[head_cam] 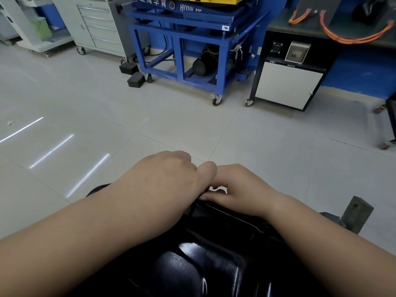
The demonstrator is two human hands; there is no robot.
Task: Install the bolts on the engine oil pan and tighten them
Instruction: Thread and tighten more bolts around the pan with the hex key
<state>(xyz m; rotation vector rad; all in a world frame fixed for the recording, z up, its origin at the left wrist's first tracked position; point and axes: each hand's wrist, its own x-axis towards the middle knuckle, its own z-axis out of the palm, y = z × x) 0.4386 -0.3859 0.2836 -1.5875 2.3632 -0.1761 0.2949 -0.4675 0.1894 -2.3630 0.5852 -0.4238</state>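
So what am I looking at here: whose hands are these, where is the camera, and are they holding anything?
No machine here: a person works with bare hands, and the one picture comes from a camera worn on their head, looking forward and down. The left hand and right hand meet at the far edge of a glossy black oil pan, fingers curled. Whatever they may be handling is hidden by the fingers, so I cannot tell what is held, if anything. A grey metal block stands right of the pan. Beyond, on the tiled floor, stand a blue wheeled frame and a grey drawer cabinet; orange cables lie on a dark bench.
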